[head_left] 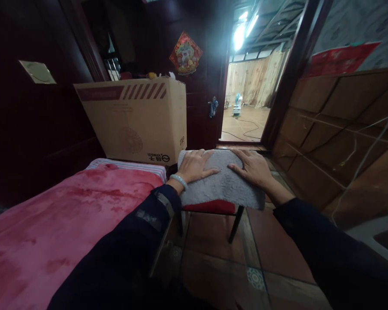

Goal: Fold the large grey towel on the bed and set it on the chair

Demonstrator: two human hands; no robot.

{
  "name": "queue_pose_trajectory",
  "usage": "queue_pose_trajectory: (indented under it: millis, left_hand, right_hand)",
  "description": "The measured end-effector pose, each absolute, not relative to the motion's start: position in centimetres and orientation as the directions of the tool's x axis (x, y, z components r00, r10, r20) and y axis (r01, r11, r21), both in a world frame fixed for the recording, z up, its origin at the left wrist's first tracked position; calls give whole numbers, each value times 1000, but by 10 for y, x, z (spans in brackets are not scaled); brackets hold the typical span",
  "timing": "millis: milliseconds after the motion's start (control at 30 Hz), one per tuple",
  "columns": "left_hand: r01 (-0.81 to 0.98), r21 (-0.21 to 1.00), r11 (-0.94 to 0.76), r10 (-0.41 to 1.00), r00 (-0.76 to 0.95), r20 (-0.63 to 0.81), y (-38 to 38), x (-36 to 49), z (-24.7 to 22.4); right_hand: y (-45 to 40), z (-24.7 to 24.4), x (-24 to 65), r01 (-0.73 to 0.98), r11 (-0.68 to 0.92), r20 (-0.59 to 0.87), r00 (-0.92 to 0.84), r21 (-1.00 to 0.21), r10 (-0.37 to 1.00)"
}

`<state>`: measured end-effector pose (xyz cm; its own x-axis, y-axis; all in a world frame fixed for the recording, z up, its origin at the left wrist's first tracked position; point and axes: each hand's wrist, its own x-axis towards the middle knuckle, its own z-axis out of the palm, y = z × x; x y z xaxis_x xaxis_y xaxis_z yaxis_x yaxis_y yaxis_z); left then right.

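Observation:
A grey fluffy towel [220, 185] lies spread over a stool with a red seat [210, 207] and dark legs. On the towel's left part rests my left hand [195, 165], palm down, fingers stretched forward and thumb pointing right; a pale bangle circles the wrist. My right hand [252, 168] lies flat on the towel's right part, fingers apart, its thumb pointing left. A bare strip of towel shows between the two hands. The towel's near edge hangs slightly over the seat.
A bed with a pink blanket [84, 206] stands at the left. Behind it is a large cardboard box [139, 120]. An open doorway shows a fan [237, 105] in the farther room. Brown cartons [326, 125] and loose white cables line the right side.

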<state>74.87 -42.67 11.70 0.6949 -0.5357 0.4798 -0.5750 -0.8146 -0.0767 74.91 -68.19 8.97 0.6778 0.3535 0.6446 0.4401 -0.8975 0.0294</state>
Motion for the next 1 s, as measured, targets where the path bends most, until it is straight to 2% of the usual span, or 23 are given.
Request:
queue_pose_trajectory:
  millis: [233, 333, 400, 467, 533, 600, 667, 733, 833, 900, 1000]
  left_hand:
    - [-617, -67, -784, -596, 717, 362, -407, 747, 128]
    - [-533, -65, -844, -523, 790, 320, -387, 738, 127]
    - [-441, -31, -897, -428, 850, 308, -372, 732, 124]
    - [-347, 43, -937, -315, 892, 323, -360, 727, 118]
    - [-284, 166, -944, -209, 908, 364, -352, 721, 108]
    - [-270, 303, -914, -118, 891, 439, -349, 710, 92]
    - [-294, 407, -865, -41, 849, 526, -348, 688, 66]
    - [-334, 463, -821, -14, 822, 569, -347, 655, 31]
    - [-338, 555, -760, -31, 872, 488, -342, 590, -29]
    - [-297, 600, -743, -30, 910, 414, -332, 543, -62]
    - [-164, 633, -757, 102, 927, 362, -304, 470, -89]
  right_hand:
    - [-680, 94, 745, 460, -888, 641, 684, -8, 349]
    - [-679, 93, 746, 466, -885, 629, 689, -4, 360]
    - [-680, 92, 749, 461, -887, 614, 700, 3, 366]
    - [-680, 92, 751, 444, -896, 599, 716, 7, 359]
    - [-679, 94, 748, 416, -909, 603, 722, 12, 339]
    - [-673, 99, 738, 408, -913, 654, 686, 16, 318]
    - [-657, 102, 719, 478, -878, 735, 592, 8, 329]
    - [-633, 97, 693, 635, -772, 790, 481, -16, 379]
    - [-586, 65, 652, 872, -478, 755, 380, -102, 534]
    - [-553, 28, 631, 935, -291, 669, 349, -202, 656]
    - [-504, -29, 616, 901, -124, 540, 355, -417, 763]
